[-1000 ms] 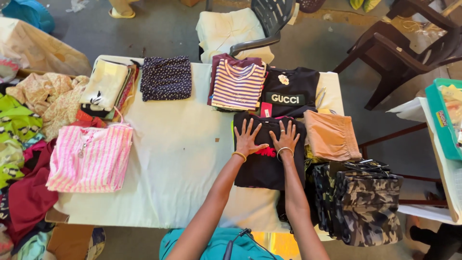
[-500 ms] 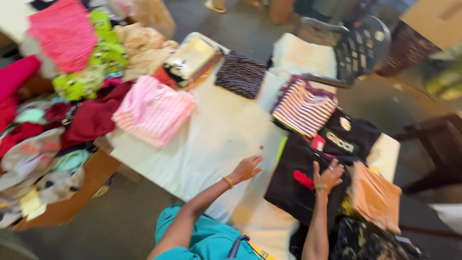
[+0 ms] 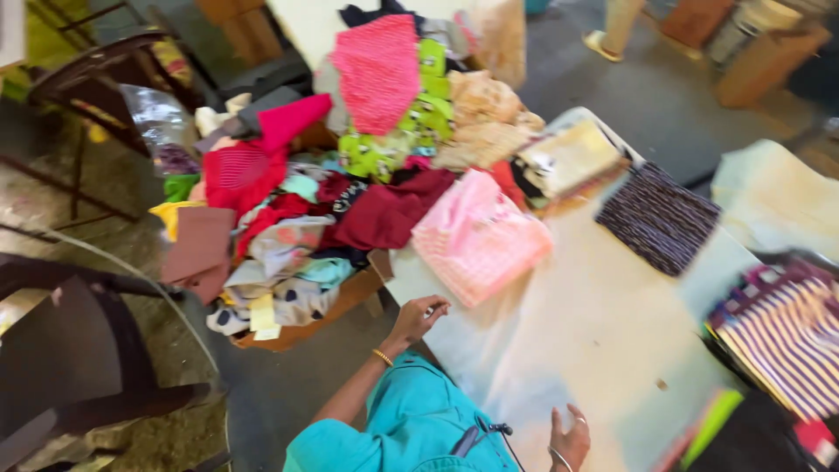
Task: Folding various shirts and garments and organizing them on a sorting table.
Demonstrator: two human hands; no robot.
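While left hand (image 3: 419, 316) hovers loosely curled, empty — pink folded garment (image 3: 479, 236) just beyond, right hand (image 3: 570, 437) spread.

Upper centre: heaped clothes (image 3: 350, 175) in red, maroon, lime green, beige and pink. Centre: pink-and-white striped garment (image 3: 479, 236) on a white table (image 3: 577, 341). Right: dark dotted garment (image 3: 660, 218); purple-and-white striped shirt (image 3: 786, 336). Bottom: teal sleeve (image 3: 411, 428).

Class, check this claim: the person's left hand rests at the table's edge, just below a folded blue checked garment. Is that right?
Not quite. The head view shows the left hand at the table edge, but the folded garment above it is pink, not blue.
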